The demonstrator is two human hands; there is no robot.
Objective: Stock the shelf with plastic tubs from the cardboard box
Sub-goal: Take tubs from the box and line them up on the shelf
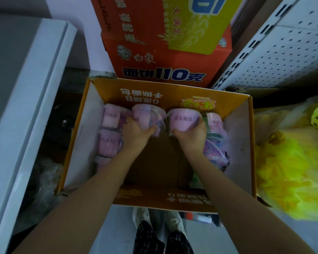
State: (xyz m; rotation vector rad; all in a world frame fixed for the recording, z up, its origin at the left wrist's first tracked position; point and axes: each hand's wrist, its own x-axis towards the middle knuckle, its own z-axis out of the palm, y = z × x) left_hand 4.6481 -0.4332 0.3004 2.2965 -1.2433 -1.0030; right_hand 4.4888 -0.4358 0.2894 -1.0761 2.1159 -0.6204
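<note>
Now I'm curling L hand [138,132] round left tub [148,114], R hand [192,133] round right tub [184,119], rims pointing to far wall of box [154,91].

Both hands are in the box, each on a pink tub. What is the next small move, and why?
Probably lift both straight up out of the cardboard box. The left hand grips the left pink tub and the right hand grips the right pink tub, with more tubs close on either side, so a straight lift should disturb them least.
</note>
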